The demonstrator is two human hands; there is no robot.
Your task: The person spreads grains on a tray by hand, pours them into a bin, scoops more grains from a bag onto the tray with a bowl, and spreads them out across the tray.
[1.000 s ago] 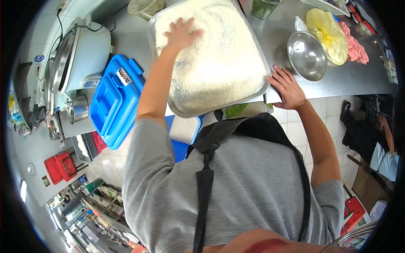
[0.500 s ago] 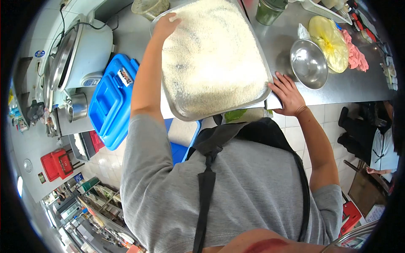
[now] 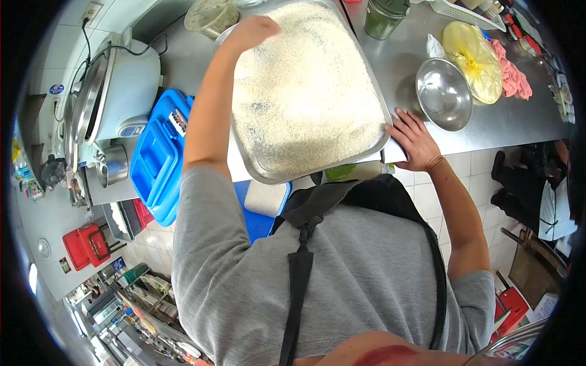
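A large metal tray lies on the steel counter, full of pale, loose crumbs or grains spread in an uneven layer. Over the tray's far left part is my left hand, its fingers turned down and to the right, blurred and partly hidden; I cannot make out anything in it. My right hand rests at the tray's near right corner and the counter edge, fingers spread, fingertips at the rim, holding nothing. To its right stands a steel bowl with nothing seen in it.
A blue lid and a large pale cooker are on the left. At the back stand a plastic tub and a green container. A yellow bag and pink cloth lie right. Another person is far right.
My left hand has moved a little to the right, farther over the crumbs. My right hand stays at the tray corner. The view has shifted slightly.
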